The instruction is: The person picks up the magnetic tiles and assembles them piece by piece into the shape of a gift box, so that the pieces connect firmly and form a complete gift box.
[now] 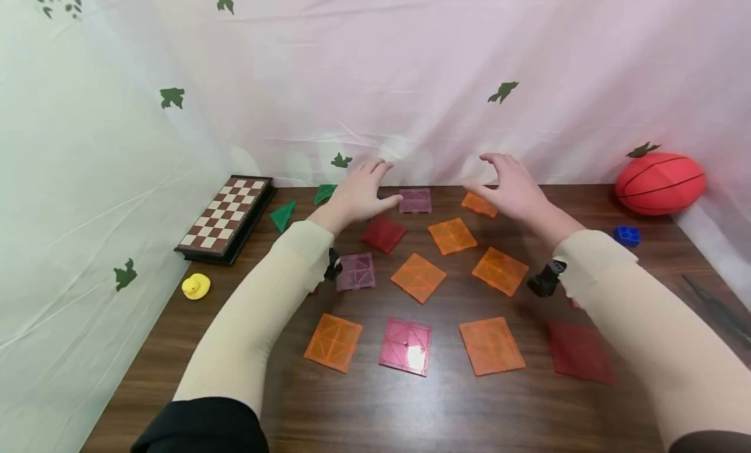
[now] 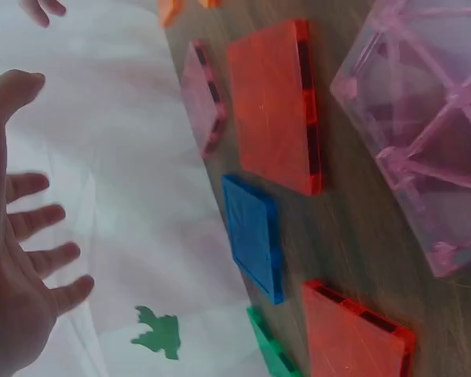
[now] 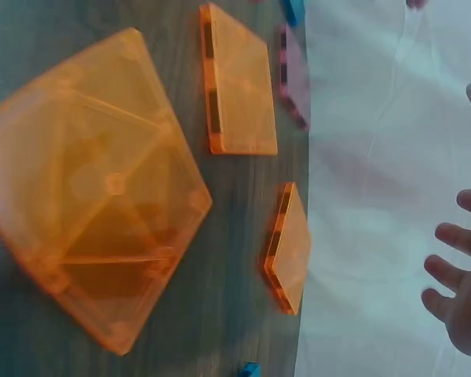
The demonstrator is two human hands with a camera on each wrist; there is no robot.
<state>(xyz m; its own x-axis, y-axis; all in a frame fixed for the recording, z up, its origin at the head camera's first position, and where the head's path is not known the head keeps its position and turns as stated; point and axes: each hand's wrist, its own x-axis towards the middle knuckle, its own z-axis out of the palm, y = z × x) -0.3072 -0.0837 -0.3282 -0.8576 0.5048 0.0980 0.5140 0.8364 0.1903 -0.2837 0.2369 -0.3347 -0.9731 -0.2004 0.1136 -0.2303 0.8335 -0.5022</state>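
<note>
Orange tiles bear no readable writing; both hands hover open, apart.

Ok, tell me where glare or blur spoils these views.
Head view: a white glare patch on the near pink tile, edges bowed by the wide lens. Left wrist view: the blue tile is slightly smeared. Right wrist view: the big orange tile is soft, too close.

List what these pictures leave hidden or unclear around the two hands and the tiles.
- Blue tile: behind the left hand in the head view.
- Red tile: mostly under the left sleeve.
- Right hand: cut by the right wrist frame edge.
- Dark tool at the right table edge: blurred, unidentifiable.
</note>
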